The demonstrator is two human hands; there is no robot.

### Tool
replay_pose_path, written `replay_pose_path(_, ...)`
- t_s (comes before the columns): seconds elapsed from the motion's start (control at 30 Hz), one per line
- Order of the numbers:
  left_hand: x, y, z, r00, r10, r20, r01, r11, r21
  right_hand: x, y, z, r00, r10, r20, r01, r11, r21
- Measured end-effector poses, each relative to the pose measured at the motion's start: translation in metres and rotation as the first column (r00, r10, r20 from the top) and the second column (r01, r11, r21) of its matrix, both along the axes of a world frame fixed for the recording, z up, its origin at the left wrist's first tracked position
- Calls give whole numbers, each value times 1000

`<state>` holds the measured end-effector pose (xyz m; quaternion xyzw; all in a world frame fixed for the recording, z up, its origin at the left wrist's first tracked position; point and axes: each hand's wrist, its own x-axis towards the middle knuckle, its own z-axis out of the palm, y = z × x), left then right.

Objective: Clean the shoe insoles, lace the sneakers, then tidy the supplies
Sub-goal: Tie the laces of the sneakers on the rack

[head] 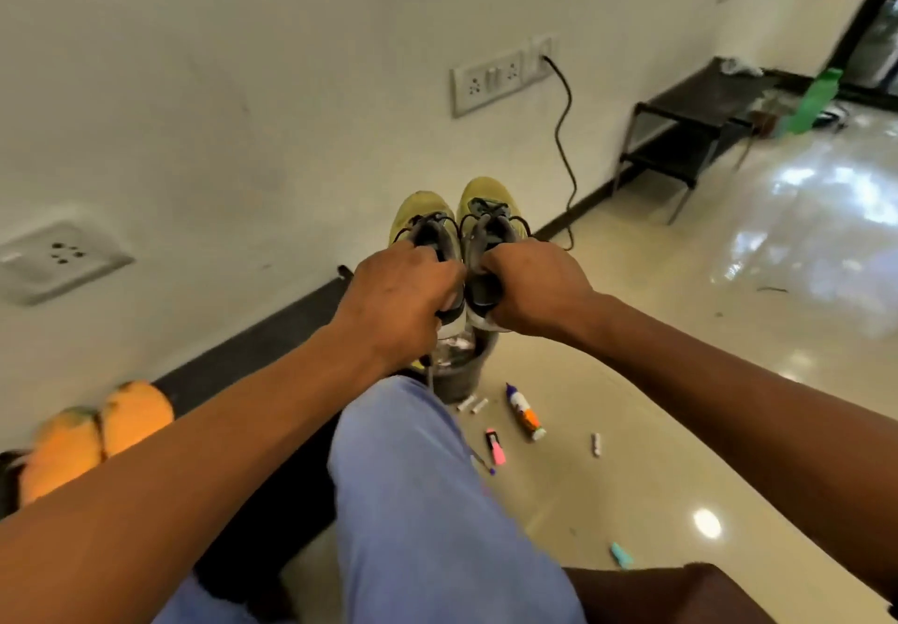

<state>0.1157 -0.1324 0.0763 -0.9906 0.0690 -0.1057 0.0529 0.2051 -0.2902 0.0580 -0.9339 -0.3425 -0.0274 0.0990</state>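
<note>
Two yellow-green sneakers with dark tongues and black laces are held side by side in the air, toes pointing away from me. My left hand [398,293] grips the heel end of the left sneaker [422,220]. My right hand [529,285] grips the heel end of the right sneaker [486,208]. A loose lace end hangs below my left hand. Beneath the shoes stands a dark bucket [459,378] with a clear bottle in it, partly hidden by my hands.
On the glossy floor lie a glue bottle [525,412], a pink highlighter [495,446], small white sticks [472,404] and a teal piece [622,554]. Orange slippers [92,434] sit at left by the wall. A black rack [690,137] stands farther right; a cable hangs from a wall socket [542,52].
</note>
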Motion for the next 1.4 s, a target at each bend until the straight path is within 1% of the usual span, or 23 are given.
replay_pose_path(0.1,-35,37,13,994,105,15,-105,994,-11,-17,49,17,991,134,-11,-135,991,-14)
replay_pose_path(0.2,-65,69,12,979,201,22,-200,979,-37,-30,92,21,968,249,-35,-250,968,-28)
replay_pose_path(0.3,-94,93,-2,957,287,33,-284,956,-70,-46,130,13,942,323,-92,-328,944,-41)
replay_pose_path(0.43,-122,119,-36,942,335,29,-332,940,-77,-68,171,-15,915,381,-135,-392,918,-66)
replay_pose_path(0.63,-150,146,-91,918,392,-49,-396,912,-106,-89,201,-73,912,366,-188,-387,917,-92)
replay_pose_path(0.8,-149,158,-111,905,402,-137,-418,900,-125,-95,212,-105,915,328,-235,-356,930,-89)
replay_pose_path(0.87,-150,159,-117,902,401,-161,-423,897,-132,-96,215,-113,916,330,-228,-358,929,-93)
replay_pose_path(1.07,-147,162,-124,893,422,-156,-443,886,-139,-94,219,-118,922,330,-204,-355,930,-99)
replay_pose_path(1.2,-149,164,-128,897,416,-151,-437,888,-142,-97,219,-110,915,346,-208,-381,910,-164)
replay_pose_path(1.3,-151,172,-130,887,411,-210,-454,860,-232,-96,219,-91,909,381,-170,-413,880,-234)
replay_pose_path(1.4,-153,182,-123,893,410,-187,-449,769,-455,-95,226,-61,908,399,-128,-419,873,-249)
